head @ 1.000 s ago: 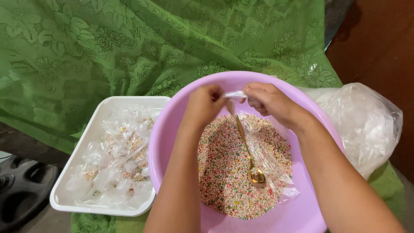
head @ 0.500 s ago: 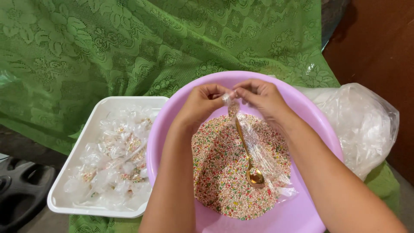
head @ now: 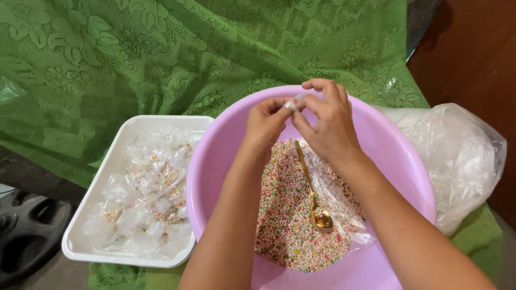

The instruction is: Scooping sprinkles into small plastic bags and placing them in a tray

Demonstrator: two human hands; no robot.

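Over the far side of a pink plastic basin [head: 400, 156], my left hand [head: 266, 122] and my right hand [head: 328, 121] meet and pinch a small clear plastic packet [head: 293, 104] between their fingertips. The packet is mostly hidden by my fingers. Below them the basin holds a heap of tiny multicoloured sprinkles [head: 287, 220] lying on a clear plastic sheet. A gold spoon [head: 314, 196] rests in the sprinkles, bowl toward me, handle pointing up at my hands.
A white rectangular tray [head: 115, 156] left of the basin holds several small clear filled packets. A bunched clear plastic bag [head: 462, 156] lies to the right. Green lace cloth [head: 161, 53] covers the surface. A dark object [head: 27, 225] sits at the lower left.
Both hands have stayed together on the small packet, shifting slightly toward the basin's far rim, fingers working it. The spoon and sprinkles have not moved.
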